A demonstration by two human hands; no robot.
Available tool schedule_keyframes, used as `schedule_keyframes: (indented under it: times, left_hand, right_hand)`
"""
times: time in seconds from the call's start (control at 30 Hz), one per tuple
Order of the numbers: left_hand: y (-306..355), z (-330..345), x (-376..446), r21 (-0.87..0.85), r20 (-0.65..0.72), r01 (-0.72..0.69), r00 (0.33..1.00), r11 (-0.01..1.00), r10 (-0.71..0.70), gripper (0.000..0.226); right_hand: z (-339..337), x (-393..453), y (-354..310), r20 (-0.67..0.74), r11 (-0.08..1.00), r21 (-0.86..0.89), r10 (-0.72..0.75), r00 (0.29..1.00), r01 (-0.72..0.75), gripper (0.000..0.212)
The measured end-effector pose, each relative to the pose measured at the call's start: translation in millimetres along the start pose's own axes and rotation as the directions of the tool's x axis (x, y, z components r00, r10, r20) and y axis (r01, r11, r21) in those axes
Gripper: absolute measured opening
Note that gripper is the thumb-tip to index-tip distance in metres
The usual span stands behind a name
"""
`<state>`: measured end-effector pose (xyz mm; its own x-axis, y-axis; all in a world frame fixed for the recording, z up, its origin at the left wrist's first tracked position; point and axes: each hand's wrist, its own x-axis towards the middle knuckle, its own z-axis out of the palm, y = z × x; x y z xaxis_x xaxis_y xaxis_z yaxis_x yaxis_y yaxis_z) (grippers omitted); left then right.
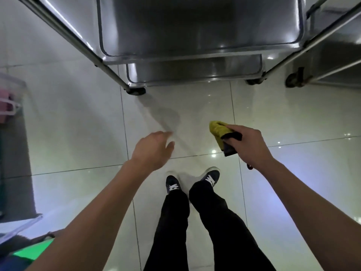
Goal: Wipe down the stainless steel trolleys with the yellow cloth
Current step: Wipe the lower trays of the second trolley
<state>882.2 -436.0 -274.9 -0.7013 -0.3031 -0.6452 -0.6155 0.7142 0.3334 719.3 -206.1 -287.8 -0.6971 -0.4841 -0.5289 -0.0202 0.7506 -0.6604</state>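
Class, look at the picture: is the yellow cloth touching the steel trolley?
Apart. The head view shows the yellow cloth gripped in the right hand, with bare floor tiles between it and the trolley.

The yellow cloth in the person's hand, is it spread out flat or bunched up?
Bunched up. The yellow cloth is folded into a wad, gripped by the right hand together with something dark, above the floor.

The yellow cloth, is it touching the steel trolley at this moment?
No, the yellow cloth is held in the right hand above the floor, well apart from the trolley.
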Motion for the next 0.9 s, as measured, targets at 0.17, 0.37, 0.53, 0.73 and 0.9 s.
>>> schedule_keyframes:
  times: [0.17,0.37,0.53,0.73,0.9]
  left_hand:
    - [-21,20,47,-0.016,-0.04,-0.04,0.998,0.999,0.04,0.037]
    - [-17,61,178,-0.043,-0.14,-0.106,0.985,0.993,0.099,0.042]
    - [1,100,306,-0.005,-0.205,-0.146,0.969,0.989,0.141,0.044]
    - [31,122,403,0.137,-0.273,-0.189,0.936,0.972,0.221,0.045]
    - [58,153,474,0.158,-0.294,-0.302,0.894,0.94,0.337,0.043]
  right_hand:
    - [3,43,27,-0.08,1.0,-0.025,-0.006,0.997,0.004,0.037]
    - [12,161,101,-0.198,1.0,0.008,-0.021,0.98,0.023,0.037]
    - [5,277,169,-0.334,0.995,-0.053,-0.1,0.937,0.088,0.031]
    - [-12,364,216,-0.375,0.987,-0.116,-0.147,0.915,0.111,0.025]
    - [-7,414,252,-0.441,0.978,-0.14,-0.203,0.874,0.157,0.022]
